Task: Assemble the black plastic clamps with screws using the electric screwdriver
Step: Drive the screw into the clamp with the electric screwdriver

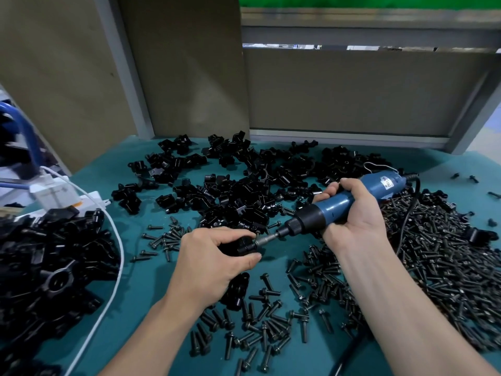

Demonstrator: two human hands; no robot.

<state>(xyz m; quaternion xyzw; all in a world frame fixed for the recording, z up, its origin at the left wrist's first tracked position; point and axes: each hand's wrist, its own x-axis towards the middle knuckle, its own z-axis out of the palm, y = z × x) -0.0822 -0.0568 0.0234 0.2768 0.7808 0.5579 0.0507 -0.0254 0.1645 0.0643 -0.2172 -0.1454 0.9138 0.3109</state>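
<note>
The left hand, in the lower middle of the frame, is curled shut around a black plastic clamp, thumb below and fingers over the top, so only the clamp's glossy right end shows. The right hand, right of centre, is wrapped tight around the electric screwdriver, a round barrel in matte blue with a black collar and a knurled chuck. It lies tilted, nose down to the left, and its slim metal bit meets the clamp's exposed end; whether a screw sits there cannot be told. A black cord leaves the tool's rear end at the right.

Both hands hover over a smooth teal mat. Dark flanged screws lie scattered along the lower middle, and a dense heap of screws fills the right side. Shiny, angular loose clamps spread across the centre and back of the mat, and a second pile of black parts sits at the left edge. A thin white cable curves down past that pile from a white plug block at upper left. Flat brown panels stand behind.
</note>
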